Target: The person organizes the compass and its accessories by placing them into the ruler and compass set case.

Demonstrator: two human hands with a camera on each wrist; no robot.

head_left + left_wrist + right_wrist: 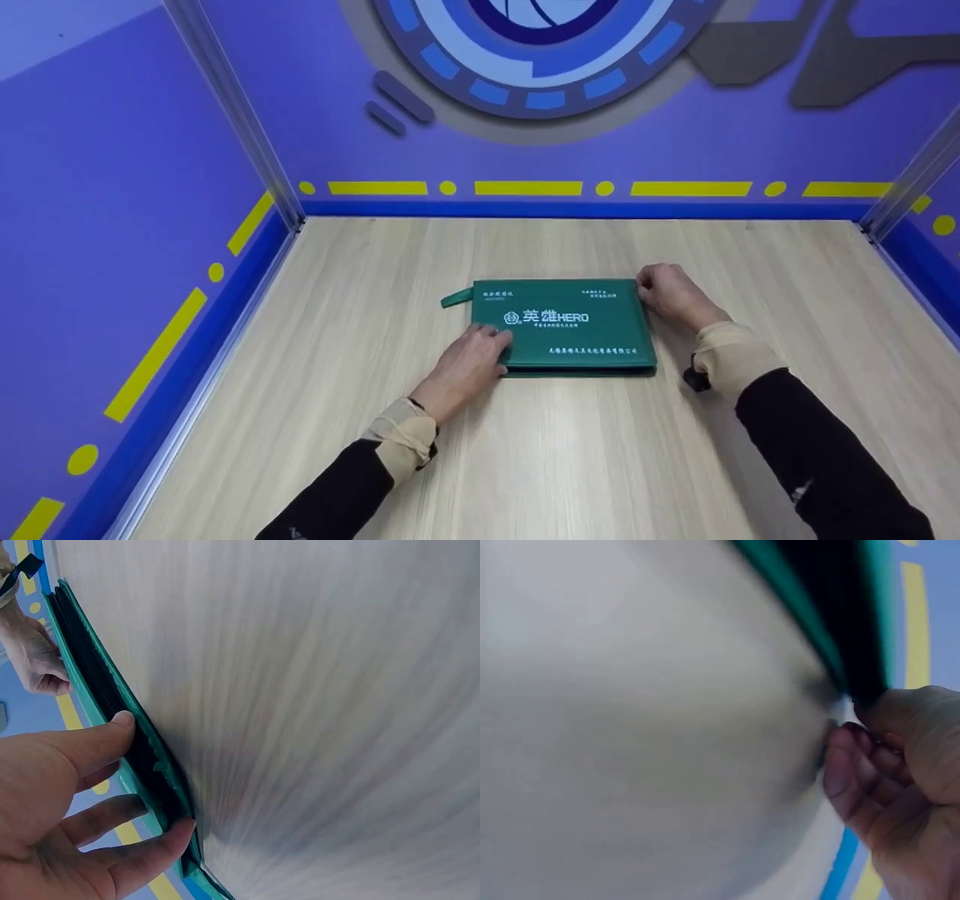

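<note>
A green zipper case point(574, 334) with white lettering lies flat on the wooden table, a strap loop point(457, 297) sticking out at its far left corner. My left hand point(466, 361) grips the near left corner, thumb and fingers spread along the edge. The left wrist view shows a dark zipper band point(94, 667) between the case's two green covers. At the far right corner, my right hand point(673, 294) pinches the case's edge with curled fingers. In the right wrist view that hand hides what lies between its fingertips, and the picture is blurred.
The wooden table point(570, 457) is bounded by a patterned blue back wall point(525, 161) and a left side wall point(97, 262). Metal posts stand at the back corners. A dark wrist strap end point(696, 379) hangs from the right wrist.
</note>
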